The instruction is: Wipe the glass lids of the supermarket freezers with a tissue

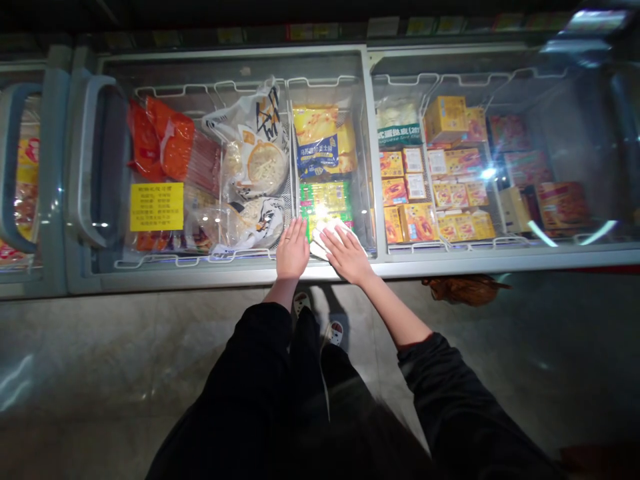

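Note:
My left hand (293,250) lies flat on the glass lid (235,67) of a chest freezer, fingers stretched out and together, holding nothing. My right hand (347,255) lies beside it, palm down with fingers spread, pressing a white cloth (323,239) against the glass near the front edge. Under the glass by my hands sit green and yellow food packs (325,197) in a wire basket.
The freezer holds orange bags (163,143), white bags of dumplings (257,157), a yellow label (157,207) and yellow boxes (445,193) under the right lid. A grey handle (87,160) is at the left. A brown thing (465,288) lies on the tiled floor.

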Tool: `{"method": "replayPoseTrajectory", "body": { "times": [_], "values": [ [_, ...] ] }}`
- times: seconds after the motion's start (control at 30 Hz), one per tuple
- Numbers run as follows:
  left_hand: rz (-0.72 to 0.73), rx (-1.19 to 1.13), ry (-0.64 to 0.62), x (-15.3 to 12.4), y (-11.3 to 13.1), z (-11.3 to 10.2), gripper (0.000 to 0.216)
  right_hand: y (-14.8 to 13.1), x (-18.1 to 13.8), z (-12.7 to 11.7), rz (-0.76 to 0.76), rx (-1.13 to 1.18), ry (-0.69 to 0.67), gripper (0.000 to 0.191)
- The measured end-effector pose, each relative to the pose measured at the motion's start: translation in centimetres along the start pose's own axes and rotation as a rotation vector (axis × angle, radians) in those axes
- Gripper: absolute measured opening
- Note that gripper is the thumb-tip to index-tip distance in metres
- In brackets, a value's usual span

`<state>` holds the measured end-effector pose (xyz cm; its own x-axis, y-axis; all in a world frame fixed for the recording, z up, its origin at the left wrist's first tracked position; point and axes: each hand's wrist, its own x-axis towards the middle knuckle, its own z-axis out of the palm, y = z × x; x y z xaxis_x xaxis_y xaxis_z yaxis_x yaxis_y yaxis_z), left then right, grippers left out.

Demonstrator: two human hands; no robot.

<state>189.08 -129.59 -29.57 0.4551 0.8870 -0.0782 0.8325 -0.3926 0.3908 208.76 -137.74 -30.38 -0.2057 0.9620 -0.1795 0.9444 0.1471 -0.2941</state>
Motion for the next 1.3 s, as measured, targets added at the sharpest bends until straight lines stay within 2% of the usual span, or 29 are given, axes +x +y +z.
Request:
{"method": "replayPoseTrajectory", "body": {
  "times": [0.07,0.17,0.3,0.37,0.47,0.57,0.63,0.77,0.87,0.93,1.03,1.13,1.3],
  "values": [
    [-0.001,0.000,-0.005,0.0,0.0,0.0,0.062,1.2,-2.0,0.0,0.001,-0.005,-0.006,0.063],
    [-0.005,-0.002,-0.008,0.0,0.0,0.1,0.062,2.8,-2.9,0.0,0.128,-0.006,0.027,0.063],
    [-0.021,-0.006,-0.010,0.0,0.0,0.1,0.063,2.7,-0.5,0.2,0.337,-0.001,0.061,0.068],
    [-0.024,-0.003,-0.010,0.1,0.0,0.2,0.063,2.0,0.6,0.3,0.370,0.006,0.057,0.069],
    [-0.025,-0.002,-0.016,0.1,0.0,0.2,0.064,1.1,0.6,0.2,0.278,0.024,0.045,0.068],
    [-0.033,-0.004,-0.028,0.1,-0.1,0.3,0.065,1.2,-1.6,-0.1,0.107,0.034,0.017,0.066],
    [-0.038,-0.003,-0.035,0.1,-0.1,0.3,0.065,2.1,-3.4,-0.3,0.057,0.038,0.011,0.064],
    [-0.040,0.002,-0.045,0.1,-0.1,0.3,0.064,4.7,-4.9,0.0,0.192,0.038,0.087,0.067],
    [-0.036,0.015,-0.041,0.1,-0.2,0.4,0.065,5.5,-3.2,0.8,0.315,0.039,0.149,0.072],
    [-0.034,0.026,-0.032,0.0,-0.3,0.5,0.064,4.9,-1.5,1.3,0.349,0.043,0.162,0.073],
    [-0.031,0.030,-0.022,0.0,-0.3,0.5,0.063,2.8,-0.1,1.5,0.337,0.055,0.146,0.072],
    [-0.035,0.021,-0.029,0.1,-0.3,0.4,0.063,0.9,-0.8,1.4,0.278,0.061,0.119,0.070],
    [-0.036,0.042,-0.063,0.1,0.1,0.1,0.062,1.4,-3.5,0.6,0.120,0.068,0.090,0.063]
  ]
}}
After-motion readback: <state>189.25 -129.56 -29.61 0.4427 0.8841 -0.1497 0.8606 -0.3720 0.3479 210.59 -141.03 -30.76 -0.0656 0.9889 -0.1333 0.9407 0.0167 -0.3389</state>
